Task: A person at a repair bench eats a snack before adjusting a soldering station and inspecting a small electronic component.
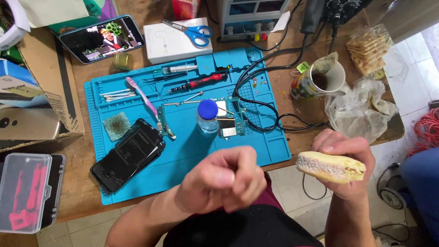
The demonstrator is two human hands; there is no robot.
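My right hand [347, 158] grips a piece of yellow sandwich-like food [330, 167] with a bitten, crumbly end, held off the table's front right corner. In the middle foreground, my left hand [224, 180] is curled into a loose fist with nothing visible in it, hovering over the front edge of a blue work mat [192, 151]. On the mat lie a dismantled black phone [128, 154], a circuit board [227, 120], a small bottle with a blue cap [207, 116], a pink toothbrush [142, 97] and a red screwdriver [199, 83].
Behind the mat sit a white box with blue scissors [190, 31], a phone playing video [101, 39] and a power supply [251, 16]. A mug [320, 78], crackers [369, 49] and a plastic bag [359, 112] stand right. Cardboard boxes [36, 91] and a clear case [25, 192] are left.
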